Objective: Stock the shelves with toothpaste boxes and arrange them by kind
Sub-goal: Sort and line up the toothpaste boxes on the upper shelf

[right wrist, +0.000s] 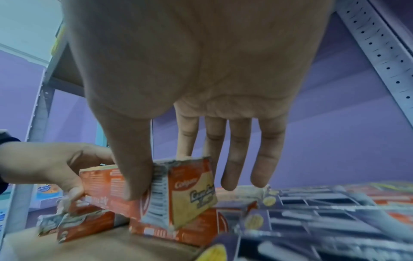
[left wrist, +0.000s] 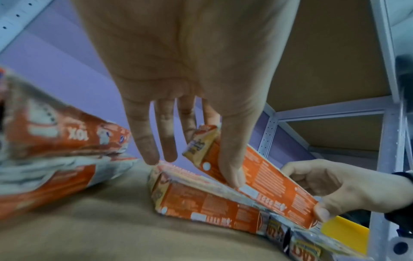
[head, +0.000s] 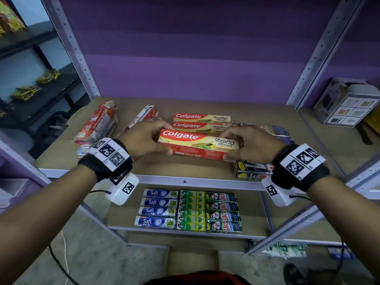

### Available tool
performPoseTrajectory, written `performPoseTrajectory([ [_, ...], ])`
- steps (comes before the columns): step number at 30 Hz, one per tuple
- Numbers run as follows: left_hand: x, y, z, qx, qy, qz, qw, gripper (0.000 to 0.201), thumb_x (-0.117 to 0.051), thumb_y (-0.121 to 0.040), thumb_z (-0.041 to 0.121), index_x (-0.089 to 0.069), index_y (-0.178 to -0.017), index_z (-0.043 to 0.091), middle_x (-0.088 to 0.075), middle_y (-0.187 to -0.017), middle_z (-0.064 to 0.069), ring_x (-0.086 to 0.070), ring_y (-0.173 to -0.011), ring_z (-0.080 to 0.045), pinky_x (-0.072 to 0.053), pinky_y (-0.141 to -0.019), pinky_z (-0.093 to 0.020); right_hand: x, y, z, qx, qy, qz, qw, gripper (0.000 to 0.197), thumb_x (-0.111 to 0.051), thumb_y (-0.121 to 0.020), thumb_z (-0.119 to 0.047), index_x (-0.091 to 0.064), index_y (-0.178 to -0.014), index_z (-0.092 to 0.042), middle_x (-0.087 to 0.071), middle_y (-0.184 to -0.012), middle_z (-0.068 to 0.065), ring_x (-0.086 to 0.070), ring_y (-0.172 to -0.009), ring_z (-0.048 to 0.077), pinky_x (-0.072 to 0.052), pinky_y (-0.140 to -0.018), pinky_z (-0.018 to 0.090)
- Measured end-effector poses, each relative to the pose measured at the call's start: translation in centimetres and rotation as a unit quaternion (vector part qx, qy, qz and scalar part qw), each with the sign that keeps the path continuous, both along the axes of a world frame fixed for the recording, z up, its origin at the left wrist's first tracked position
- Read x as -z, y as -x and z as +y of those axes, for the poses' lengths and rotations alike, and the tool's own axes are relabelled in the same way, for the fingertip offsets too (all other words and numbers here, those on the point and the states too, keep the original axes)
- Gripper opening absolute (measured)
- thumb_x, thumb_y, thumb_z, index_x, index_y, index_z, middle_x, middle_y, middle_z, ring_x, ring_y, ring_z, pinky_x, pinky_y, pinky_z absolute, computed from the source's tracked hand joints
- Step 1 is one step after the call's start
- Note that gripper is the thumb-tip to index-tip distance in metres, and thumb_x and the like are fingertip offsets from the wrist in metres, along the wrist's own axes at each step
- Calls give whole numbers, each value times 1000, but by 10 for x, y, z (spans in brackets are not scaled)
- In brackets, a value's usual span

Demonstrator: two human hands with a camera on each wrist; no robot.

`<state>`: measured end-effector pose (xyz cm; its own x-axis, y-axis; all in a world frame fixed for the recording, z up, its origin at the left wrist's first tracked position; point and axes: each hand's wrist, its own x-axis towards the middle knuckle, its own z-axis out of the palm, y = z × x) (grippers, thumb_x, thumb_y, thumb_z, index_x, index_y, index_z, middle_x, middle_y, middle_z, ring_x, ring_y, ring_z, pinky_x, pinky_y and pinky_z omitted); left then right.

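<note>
A person's left hand (head: pixel 144 138) and right hand (head: pixel 249 144) held a red Colgate box (head: pixel 197 144) by its two ends, level and just above the brown shelf board (head: pixel 267 112). On each hand the thumb pressed the near side of the box and the forefinger the far side, a pinch at either end; in the wrist views the other fingers (left wrist: pixel 145 141) hung straight and slightly apart, clear of the box. The left wrist view showed the box's red underside (left wrist: pixel 268 183) tilted over another red box lying on the board.

Two matching Colgate boxes (head: pixel 202 122) lay side by side directly behind the held one. To the left, crumpled red-and-white Pepsodent boxes (head: pixel 96 124) lay at angles, one (head: pixel 141 118) partly hidden by the left hand. On the right, dark boxes with yellow dots (head: pixel 253 169) sat at the front edge beneath the right wrist, with more boxes (head: pixel 275 130) behind the right hand.

On the lower shelf (head: pixel 123 221), three neat columns of four lay side by side: blue Safi boxes (head: pixel 158 208), green boxes (head: pixel 191 210) and dark green boxes (head: pixel 223 211). A white carton (head: pixel 347 103) stood on the neighbouring shelf to the right.
</note>
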<state>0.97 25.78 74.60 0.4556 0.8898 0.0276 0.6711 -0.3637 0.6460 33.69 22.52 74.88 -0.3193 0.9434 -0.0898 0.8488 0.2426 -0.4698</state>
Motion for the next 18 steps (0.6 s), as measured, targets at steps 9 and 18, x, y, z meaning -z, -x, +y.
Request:
performPoseTrajectory([
  [9,40,1,-15,14,55,53,997,55,-89,-64,38,-63,-112,35,-57,-115,18,-58,-106,-4,-49,-98,-37,35,1,-16,-16,17,-88,996,63,-73,-61,-70,-58,-118,-45,-59,-100,-21,-53,-100,13,-52,-90,40],
  [18,54,-2,-20,26,58,12,998,56,-89,-64,37,-64,-113,34,-59,-118,15,-62,-106,-4,-51,-98,-36,37,-2,-14,-25,18,-94,995,59,-79,-66,-59,-61,-119,-39,-60,-107,-11,-56,-96,15,-54,-86,41],
])
